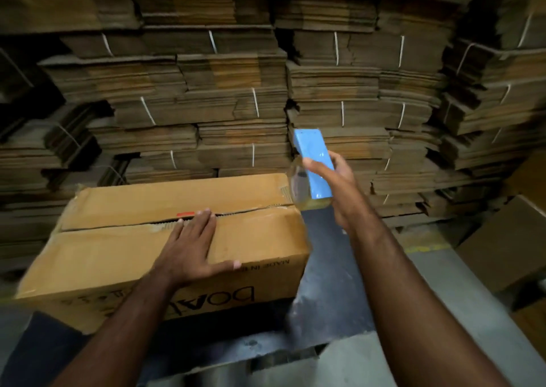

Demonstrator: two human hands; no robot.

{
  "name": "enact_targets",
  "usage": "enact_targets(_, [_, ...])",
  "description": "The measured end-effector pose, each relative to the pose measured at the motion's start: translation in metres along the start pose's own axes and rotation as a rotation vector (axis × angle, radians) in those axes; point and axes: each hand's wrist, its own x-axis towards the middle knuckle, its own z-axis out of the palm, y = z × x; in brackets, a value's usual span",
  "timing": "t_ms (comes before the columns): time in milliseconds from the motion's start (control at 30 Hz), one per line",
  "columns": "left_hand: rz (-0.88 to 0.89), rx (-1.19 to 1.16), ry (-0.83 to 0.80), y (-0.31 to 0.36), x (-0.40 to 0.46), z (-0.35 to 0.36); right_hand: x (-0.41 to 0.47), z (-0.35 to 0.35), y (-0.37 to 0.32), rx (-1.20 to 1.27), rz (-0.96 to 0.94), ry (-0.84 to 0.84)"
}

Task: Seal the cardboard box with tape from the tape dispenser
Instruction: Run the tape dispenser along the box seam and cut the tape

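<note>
Left hand is lying flat, fingers straight, pressing the near flap of the cardboard box by its centre seam. Right hand is gripping the blue tape dispenser w/ clear roll just off the box's right end, tape reaching onto that corner. Bundled flat cartons are stacked behind.

Tall stacks of flattened brown corrugated cardboard sheets, tied in bundles with thin white string, fill the whole upper half of the frame from left to right. At the right edge, below the middle, stands a plain brown cardboard carton, partly cut off by the frame. A grey concrete floor shows in the lower right, and a dark, blue-grey flat sheet lies on it around the lower centre.
</note>
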Motion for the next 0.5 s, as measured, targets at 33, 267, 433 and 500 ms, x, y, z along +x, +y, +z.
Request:
enact_targets(33, [-0.028,-0.165,-0.002,0.002,-0.002,-0.008,-0.002,0.016,-0.003,-0.028,-0.016,-0.029])
enact_targets(267, [-0.35,-1.351,0.404,-0.002,-0.017,-0.09,-0.011,0.107,0.015,-0.238,-0.021,-0.42])
enact_targets(433, [-0.448,-1.585,0.36,-0.028,-0.041,-0.127,-0.022,0.145,0.035,-0.296,0.001,-0.657])
enact_targets(500, [-0.522,-1.611,0.394,-0.033,-0.051,-0.132,-0.026,0.153,0.04,-0.35,-0.015,-0.707])
